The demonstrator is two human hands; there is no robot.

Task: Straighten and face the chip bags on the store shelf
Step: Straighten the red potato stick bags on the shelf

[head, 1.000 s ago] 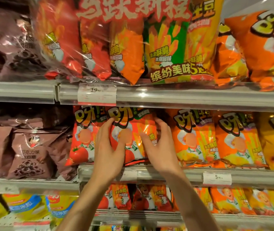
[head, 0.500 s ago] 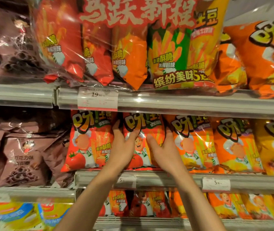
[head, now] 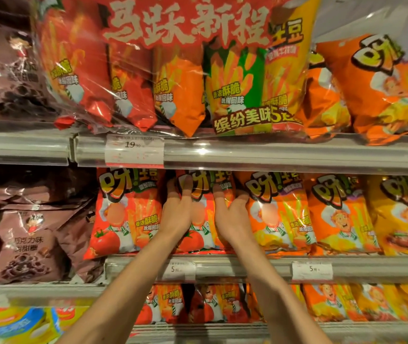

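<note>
Head view: both hands are on the second red tomato chip bag (head: 204,214) in the middle of the frame, on the middle shelf (head: 247,265). The left hand (head: 176,214) holds the bag's left edge, its fingertips hooked over the upper left corner. The right hand (head: 231,216) holds the right edge, its fingers tucked between this bag and the orange chip bag (head: 276,214) just beside it.

A second ago this bag leaned to the left and sat lower, overlapping the first red tomato chip bag (head: 126,212). Now it stands nearly upright, its top pushed up under the upper shelf rail (head: 272,155), with the logo facing out. Both hands have slid up from the bag's lower half to its top. I judge this bag nearly squared, needing only a last nudge into line with its neighbours.

Along the front of the middle shelf, center to right of the frame, I count five chip bags: two red, two orange and one yellow chip bag (head: 403,217) at the right edge. To their left are brown chocolate snack bags (head: 28,242), at least two. Three price tags show: one on the upper rail (head: 134,151) and two on the middle rail.
</note>
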